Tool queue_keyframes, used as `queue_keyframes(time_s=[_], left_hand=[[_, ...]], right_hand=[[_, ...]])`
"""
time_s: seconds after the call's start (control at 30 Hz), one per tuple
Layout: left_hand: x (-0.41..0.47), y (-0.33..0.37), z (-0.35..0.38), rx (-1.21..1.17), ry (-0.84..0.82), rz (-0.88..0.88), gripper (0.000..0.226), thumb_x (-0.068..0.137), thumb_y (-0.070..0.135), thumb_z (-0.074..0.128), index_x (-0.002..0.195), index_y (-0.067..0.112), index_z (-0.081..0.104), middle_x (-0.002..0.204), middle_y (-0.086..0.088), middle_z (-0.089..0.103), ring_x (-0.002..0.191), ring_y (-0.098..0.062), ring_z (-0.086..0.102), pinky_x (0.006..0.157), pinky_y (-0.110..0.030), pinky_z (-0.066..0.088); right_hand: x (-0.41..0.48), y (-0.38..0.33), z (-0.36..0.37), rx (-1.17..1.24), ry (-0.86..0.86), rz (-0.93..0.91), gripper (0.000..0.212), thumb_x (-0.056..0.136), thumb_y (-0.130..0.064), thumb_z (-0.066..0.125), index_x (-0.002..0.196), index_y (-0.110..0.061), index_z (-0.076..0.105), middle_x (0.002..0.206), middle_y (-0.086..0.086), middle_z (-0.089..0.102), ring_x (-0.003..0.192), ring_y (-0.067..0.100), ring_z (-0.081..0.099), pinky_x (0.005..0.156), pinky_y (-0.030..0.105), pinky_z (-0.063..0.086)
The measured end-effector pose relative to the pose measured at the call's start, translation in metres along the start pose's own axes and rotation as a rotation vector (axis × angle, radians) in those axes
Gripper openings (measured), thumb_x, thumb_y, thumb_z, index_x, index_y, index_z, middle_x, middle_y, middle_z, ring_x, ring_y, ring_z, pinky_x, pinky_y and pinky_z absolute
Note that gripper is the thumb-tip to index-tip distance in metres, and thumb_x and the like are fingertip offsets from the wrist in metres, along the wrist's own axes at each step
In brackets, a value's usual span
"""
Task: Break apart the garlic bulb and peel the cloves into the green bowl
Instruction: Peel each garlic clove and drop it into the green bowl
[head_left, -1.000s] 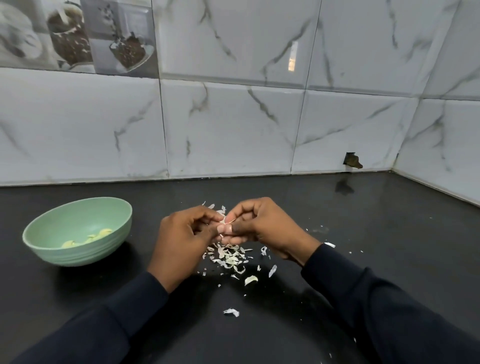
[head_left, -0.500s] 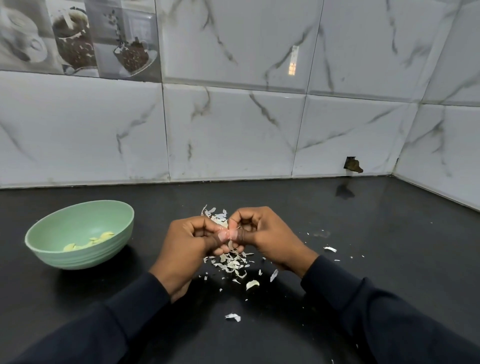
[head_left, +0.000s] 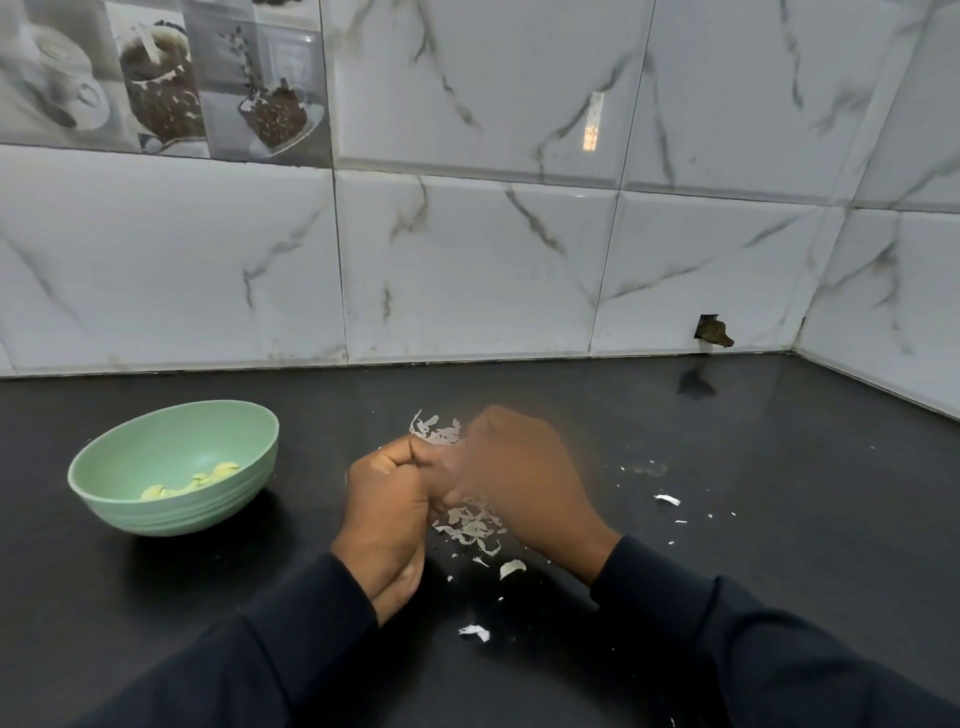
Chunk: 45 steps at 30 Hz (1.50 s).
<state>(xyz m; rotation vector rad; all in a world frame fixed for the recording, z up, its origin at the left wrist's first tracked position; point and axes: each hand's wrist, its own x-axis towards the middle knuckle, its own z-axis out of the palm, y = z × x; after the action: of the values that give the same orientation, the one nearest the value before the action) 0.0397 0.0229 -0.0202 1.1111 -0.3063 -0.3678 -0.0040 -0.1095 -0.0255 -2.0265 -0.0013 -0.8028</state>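
The black counter (head_left: 779, 493) runs back to a wall of white marble-look tiles (head_left: 467, 270). At the upper left of this wall are picture tiles (head_left: 156, 78) with cups and desserts, and low on the right is a small broken hole (head_left: 712, 331).

A heap of dry garlic skins (head_left: 470, 524) lies on the counter just under the hands. More skins (head_left: 435, 429) show behind the knuckles, and loose flakes are scattered to the right and toward the person.

The green bowl (head_left: 171, 467) stands on the left, well apart from the hands. It holds a few peeled cloves (head_left: 192, 480), pale yellow, at its bottom.

The left hand (head_left: 387, 512) and the right hand (head_left: 519, 483) meet above the heap, with the fingertips touching each other. The left fingers are curled tight with the thumb on top. The right hand is blurred and its fingers bend inward toward the left hand. What they pinch is hidden between them, so I cannot tell if a clove is there. Both arms wear dark sleeves (head_left: 779, 649).
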Motion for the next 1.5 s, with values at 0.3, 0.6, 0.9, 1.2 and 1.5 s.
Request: queue_keyframes(time_s=[0.3,0.6,0.9,1.2,1.5], left_hand=[[0.008,0.008,-0.004,-0.128,-0.003,-0.027,0.007,0.088,-0.011,0.062,0.085,-0.008,0.067,0.076,-0.016,0.073,0.064,-0.015,0.069,0.062,-0.017,0.057],[0.017,0.016,-0.015,-0.227,-0.028,-0.086,0.010,0.089,0.003,0.065,0.098,0.005,0.069,0.085,-0.013,0.074,0.072,-0.016,0.071,0.062,-0.019,0.057],[0.018,0.006,-0.018,0.012,-0.082,0.029,0.013,0.088,-0.008,0.066,0.100,-0.004,0.070,0.089,-0.020,0.076,0.081,-0.022,0.074,0.070,-0.019,0.060],[0.016,-0.004,-0.016,0.128,-0.117,0.107,0.012,0.085,-0.011,0.069,0.093,-0.003,0.073,0.089,-0.024,0.075,0.080,-0.024,0.075,0.070,-0.023,0.061],[0.017,-0.001,-0.014,0.260,-0.125,0.197,0.016,0.083,-0.013,0.072,0.096,-0.004,0.072,0.078,-0.017,0.075,0.071,-0.022,0.075,0.064,-0.021,0.057]], right_hand=[[0.003,-0.004,-0.002,-0.070,0.013,-0.152,0.019,0.093,0.001,0.067,0.083,-0.013,0.058,0.069,-0.012,0.054,0.059,0.007,0.048,0.057,0.019,0.037],[0.006,-0.001,-0.018,0.019,-0.146,-0.059,0.011,0.090,-0.016,0.076,0.085,-0.011,0.068,0.066,-0.008,0.060,0.060,0.012,0.057,0.058,0.038,0.052],[0.008,-0.001,-0.032,0.132,-0.227,0.122,0.015,0.088,-0.014,0.080,0.095,-0.004,0.070,0.080,0.017,0.070,0.060,0.024,0.063,0.053,0.033,0.055],[0.008,0.003,-0.027,0.249,-0.142,0.199,0.009,0.093,-0.006,0.072,0.092,0.002,0.077,0.083,0.032,0.069,0.065,0.027,0.061,0.053,0.027,0.055],[0.007,-0.002,-0.028,0.215,-0.216,0.186,0.011,0.097,-0.002,0.066,0.097,0.008,0.071,0.063,0.002,0.071,0.056,0.010,0.066,0.057,0.020,0.054]])
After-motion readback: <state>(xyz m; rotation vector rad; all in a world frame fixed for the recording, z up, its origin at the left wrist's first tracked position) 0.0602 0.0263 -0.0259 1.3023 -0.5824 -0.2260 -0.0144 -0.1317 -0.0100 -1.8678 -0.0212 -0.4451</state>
